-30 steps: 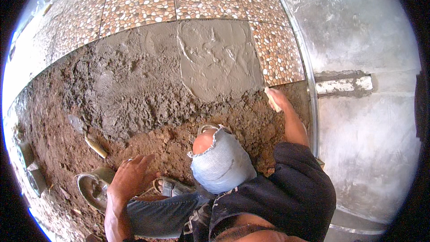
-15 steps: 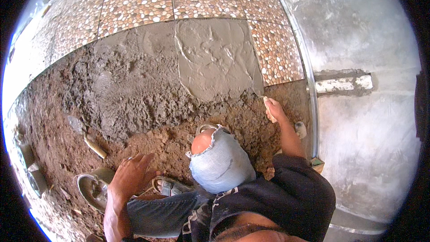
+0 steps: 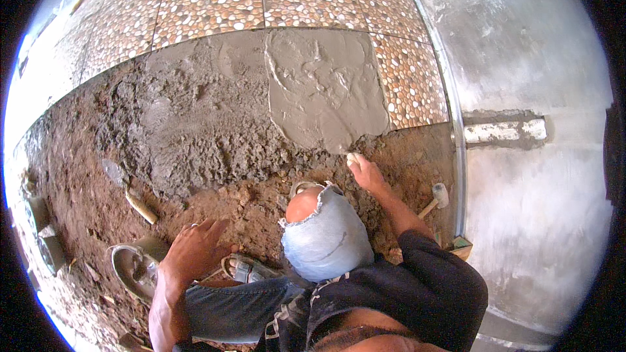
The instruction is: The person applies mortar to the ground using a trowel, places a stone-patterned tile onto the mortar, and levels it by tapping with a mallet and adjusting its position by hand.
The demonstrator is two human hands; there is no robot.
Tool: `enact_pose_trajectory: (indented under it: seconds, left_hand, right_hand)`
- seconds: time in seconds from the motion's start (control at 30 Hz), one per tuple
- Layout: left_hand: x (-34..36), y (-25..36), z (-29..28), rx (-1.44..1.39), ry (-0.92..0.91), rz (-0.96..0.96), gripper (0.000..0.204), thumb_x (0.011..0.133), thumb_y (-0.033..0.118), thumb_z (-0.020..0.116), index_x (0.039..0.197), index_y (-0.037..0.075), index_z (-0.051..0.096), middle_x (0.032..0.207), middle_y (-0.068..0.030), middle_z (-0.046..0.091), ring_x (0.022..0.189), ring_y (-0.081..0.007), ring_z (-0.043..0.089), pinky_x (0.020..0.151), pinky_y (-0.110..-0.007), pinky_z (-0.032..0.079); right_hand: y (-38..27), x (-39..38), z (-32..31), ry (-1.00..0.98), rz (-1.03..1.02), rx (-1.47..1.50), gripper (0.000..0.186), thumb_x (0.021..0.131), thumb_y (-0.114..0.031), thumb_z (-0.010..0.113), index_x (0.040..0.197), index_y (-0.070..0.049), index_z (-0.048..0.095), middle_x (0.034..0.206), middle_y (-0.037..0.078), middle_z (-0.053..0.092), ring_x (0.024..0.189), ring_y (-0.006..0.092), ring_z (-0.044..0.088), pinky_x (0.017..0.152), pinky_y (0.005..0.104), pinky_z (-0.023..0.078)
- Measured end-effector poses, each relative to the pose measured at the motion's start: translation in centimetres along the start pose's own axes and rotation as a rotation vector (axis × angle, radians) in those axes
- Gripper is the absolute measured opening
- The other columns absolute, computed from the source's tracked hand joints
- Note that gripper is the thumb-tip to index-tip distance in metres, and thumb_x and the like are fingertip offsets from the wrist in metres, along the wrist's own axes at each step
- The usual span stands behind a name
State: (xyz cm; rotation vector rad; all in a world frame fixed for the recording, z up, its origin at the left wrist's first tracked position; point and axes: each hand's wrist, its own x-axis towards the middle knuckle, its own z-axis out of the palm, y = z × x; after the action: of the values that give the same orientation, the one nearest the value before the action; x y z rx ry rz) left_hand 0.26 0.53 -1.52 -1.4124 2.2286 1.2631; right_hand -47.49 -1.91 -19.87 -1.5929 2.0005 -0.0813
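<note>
My right hand is closed around the pale handle of a trowel, at the near edge of a smooth square of wet grey mortar. Most of the blade is hard to make out against the mortar. Swirled ridges mark the surface of the square. My left hand, a ring on one finger, hangs with fingers extended and nothing in it, beside a bucket holding some grey mix. Farther left, a second trowel with a wooden handle lies on the soil.
Pebble-patterned tiles border the mortar at the back and right. Rough, lumpy mortar spreads to the left over brown soil. A mallet lies near the grey wall, where a white pipe is set.
My right hand has moved left with the trowel, from the square's near right corner along its near edge. The mallet now shows more fully. My left hand stays about where it was.
</note>
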Motion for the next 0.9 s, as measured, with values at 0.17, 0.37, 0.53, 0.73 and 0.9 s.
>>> enact_pose_trajectory:
  seconds: [0.17, 0.37, 0.53, 0.73, 0.9]
  left_hand:
    - [-0.4, 0.2, -0.5, -0.009, 0.018, -0.002, 0.056, 0.087, 0.045, 0.059, 0.129, 0.008, 0.049, 0.117, -0.0197, 0.059, 0.107, -0.0382, 0.058, 0.092, -0.047, 0.045]
    - [-0.7, 0.4, -0.3, 0.001, 0.004, -0.030, 0.055, 0.088, 0.044, 0.059, 0.129, 0.009, 0.050, 0.116, -0.0201, 0.060, 0.105, -0.0395, 0.059, 0.091, -0.047, 0.046]
    - [-0.8, 0.5, -1.0, -0.047, 0.011, -0.003, 0.055, 0.089, 0.045, 0.057, 0.129, 0.008, 0.050, 0.117, -0.0199, 0.060, 0.106, -0.0394, 0.058, 0.091, -0.047, 0.045]
    - [-1.0, 0.2, -0.4, -0.030, 0.013, 0.026, 0.055, 0.089, 0.046, 0.056, 0.128, 0.007, 0.049, 0.115, -0.0205, 0.060, 0.105, -0.0389, 0.058, 0.091, -0.047, 0.045]
    - [-0.7, 0.4, -1.1, -0.050, -0.025, -0.001, 0.055, 0.089, 0.046, 0.056, 0.128, 0.008, 0.050, 0.112, -0.0217, 0.061, 0.105, -0.0399, 0.058, 0.091, -0.048, 0.045]
  right_hand:
    - [-0.3, 4.4, -1.4, 0.050, 0.373, 0.564, 0.050, 0.095, -0.051, 0.045, 0.115, -0.007, 0.054, 0.069, 0.011, 0.059, 0.048, 0.0208, 0.058, 0.043, 0.0361, 0.047]
    - [-0.6, 7.2, -5.0, -0.238, 0.236, 0.509, 0.055, 0.094, -0.054, 0.046, 0.123, -0.007, 0.052, 0.062, 0.006, 0.052, 0.041, 0.0147, 0.050, 0.038, 0.0306, 0.043]
    - [2.5, 4.4, -2.0, 0.033, -0.253, -0.112, 0.050, 0.092, -0.040, 0.052, 0.127, -0.003, 0.053, 0.094, 0.017, 0.068, 0.084, 0.0345, 0.066, 0.079, 0.0408, 0.051]
    - [-1.5, 3.8, -3.7, 0.082, 0.318, 0.175, 0.050, 0.092, -0.043, 0.049, 0.126, -0.007, 0.054, 0.099, 0.026, 0.066, 0.076, 0.0354, 0.068, 0.074, 0.0429, 0.052]
    - [-4.8, 11.9, -4.9, -0.040, 0.130, 0.399, 0.060, 0.093, -0.051, 0.048, 0.131, -0.005, 0.048, 0.063, 0.004, 0.051, 0.042, 0.0134, 0.048, 0.038, 0.0310, 0.041]
